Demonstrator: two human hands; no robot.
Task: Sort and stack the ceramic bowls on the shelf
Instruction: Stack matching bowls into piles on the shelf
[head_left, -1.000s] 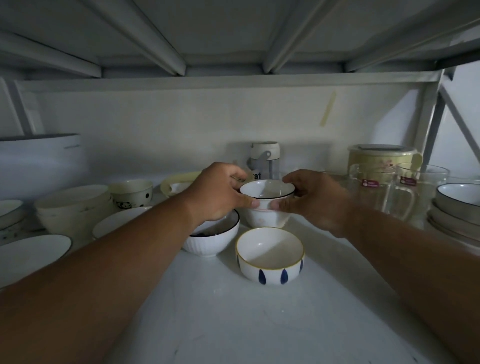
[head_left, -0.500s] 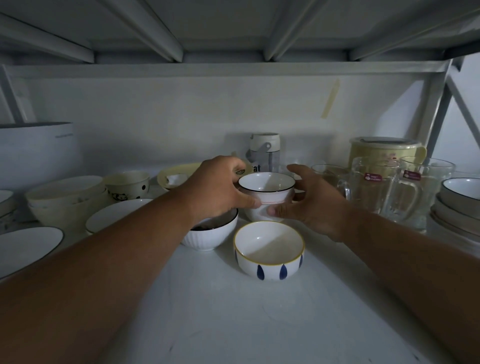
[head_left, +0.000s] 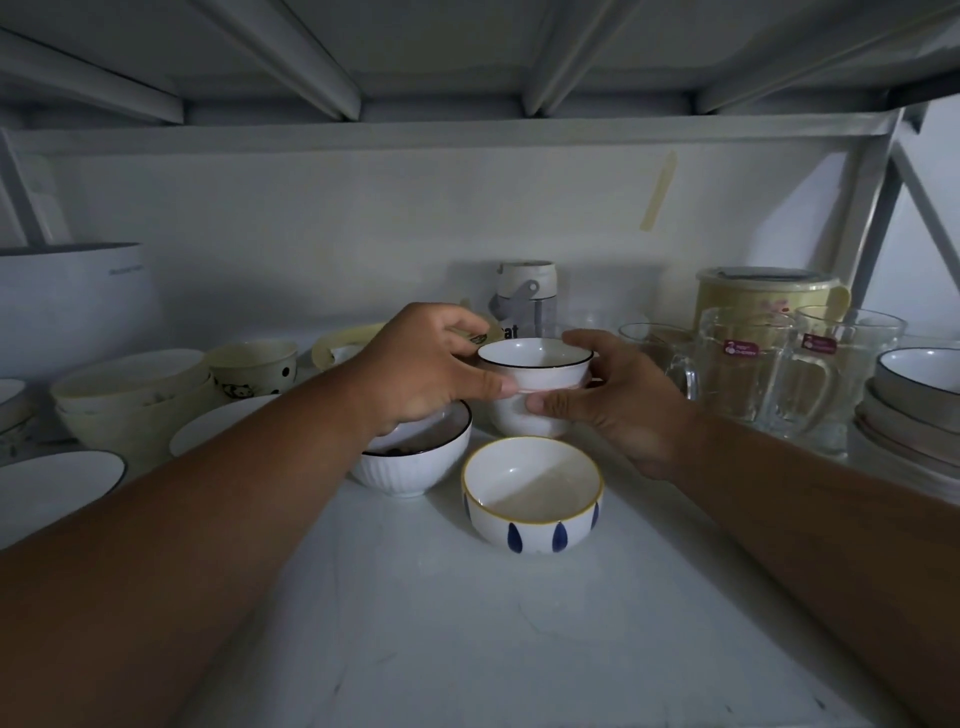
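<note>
Your left hand and right hand both grip the same white bowl at the middle of the frame — a dark-rimmed one, with a second bowl of the same kind nested under it. Your left thumb lies across the near wall and its fingers curl round the far rim; your right thumb presses the near wall lower down, fingers wrapped round the right side. Whether the pair rests on the shelf or hangs just above it, you cannot tell from here.

Just below them in the frame stands a bowl with a yellow rim and blue drops on its wall. To its left, under your left wrist, sits a ribbed white bowl. Cream bowls are stacked at centre left — glass mugs stand at centre right.
</note>
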